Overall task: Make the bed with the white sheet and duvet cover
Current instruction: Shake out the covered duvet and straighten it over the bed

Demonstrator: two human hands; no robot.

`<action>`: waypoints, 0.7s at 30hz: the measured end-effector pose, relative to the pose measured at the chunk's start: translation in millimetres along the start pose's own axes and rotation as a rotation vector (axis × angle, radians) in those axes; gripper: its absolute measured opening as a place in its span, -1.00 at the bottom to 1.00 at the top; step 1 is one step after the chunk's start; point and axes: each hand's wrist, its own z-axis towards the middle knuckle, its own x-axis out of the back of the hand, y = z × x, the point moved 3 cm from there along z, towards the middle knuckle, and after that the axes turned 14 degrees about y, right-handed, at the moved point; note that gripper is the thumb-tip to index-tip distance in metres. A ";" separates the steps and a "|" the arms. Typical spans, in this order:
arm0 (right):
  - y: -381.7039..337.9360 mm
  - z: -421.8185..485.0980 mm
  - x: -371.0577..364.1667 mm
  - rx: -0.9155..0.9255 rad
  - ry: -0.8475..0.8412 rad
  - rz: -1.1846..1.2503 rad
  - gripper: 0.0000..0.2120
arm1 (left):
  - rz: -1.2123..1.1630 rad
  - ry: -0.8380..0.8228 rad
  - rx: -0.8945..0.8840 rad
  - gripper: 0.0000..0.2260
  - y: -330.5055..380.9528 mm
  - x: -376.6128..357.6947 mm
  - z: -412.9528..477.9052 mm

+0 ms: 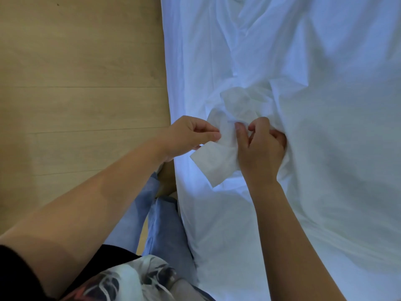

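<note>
The person stands at the side of the bed [338, 213], which fills the view from twelve o'clock round to five, all of it under rumpled white fabric. The wooden floor [76, 83] takes up the nine o'clock side.

Both hands meet near the middle of the view, just inside the mattress edge. They are working one corner [211, 164] of the white cloth [238, 105], a flat, squared flap that hangs toward seven o'clock.

- The left hand [191, 135] comes in from eight o'clock and pinches the top of the flap between thumb and fingertips.
- The right hand [260, 146], from five o'clock, pinches the fabric just beside it with thumb and forefinger. Its other fingers are curled into the gathered cloth at three o'clock.

Above the hands, toward twelve, the cloth is bunched into a crumpled knot, and long creases fan away from it across the bed.

I would guess the hands sit close together because they are hunting out the true corner — you need it before you can spread or pull a big cloth square. Whether this piece is the sheet or the duvet cover I cannot tell; it looks a shade warmer than the fabric lying under it.

The bed looks far from made — nothing is smoothed or tucked on this side. The person's jeans [160, 224] are right up against the edge.
</note>
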 end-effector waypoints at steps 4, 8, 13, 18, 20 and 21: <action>-1.2 1.4 -0.4 -0.001 -0.019 0.003 -0.74 | -0.002 0.008 -0.015 -0.94 0.9 0.8 -1.0; -4.4 1.1 1.6 -0.002 -0.007 0.008 -0.73 | 0.041 0.099 -0.086 -0.83 1.4 2.2 2.2; -11.7 1.1 2.3 -0.074 -0.188 0.005 -0.69 | -0.031 0.205 -0.115 -0.79 3.7 16.4 19.9; -17.4 -6.1 -7.9 0.013 -0.331 -0.169 -0.48 | 0.014 0.086 -0.040 -0.82 0.8 26.1 43.8; -14.1 -10.6 -10.1 0.073 -0.291 -0.228 -0.50 | 0.054 0.035 -0.010 -0.86 -0.1 26.4 51.3; -11.6 -11.5 -9.9 0.112 -0.252 -0.252 -0.57 | 0.095 0.029 -0.009 -0.87 0.7 27.9 55.1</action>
